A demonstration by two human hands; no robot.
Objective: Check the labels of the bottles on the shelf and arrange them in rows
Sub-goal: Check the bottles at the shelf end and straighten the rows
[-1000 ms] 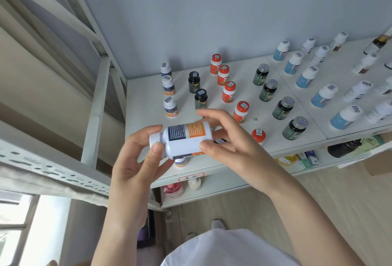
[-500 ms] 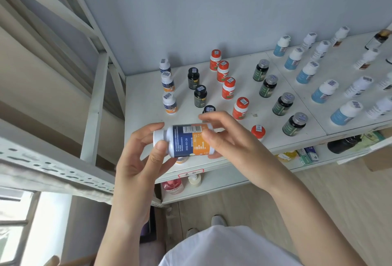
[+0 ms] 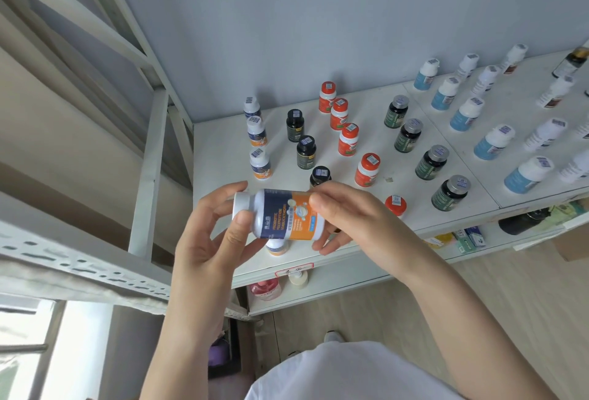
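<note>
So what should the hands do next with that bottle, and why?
Probably tip the bottle upright and stand it in the left row. The left hand and right hand hold it sideways, label showing, and that navy-and-orange label matches the row's bottles, which have a gap near the front.

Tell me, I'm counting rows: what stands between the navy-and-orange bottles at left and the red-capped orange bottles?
A row of three black bottles, in the head view; the nearest is partly hidden behind the held bottle.

Sideways bottle point(image 3: 280, 215) between both hands
</note>
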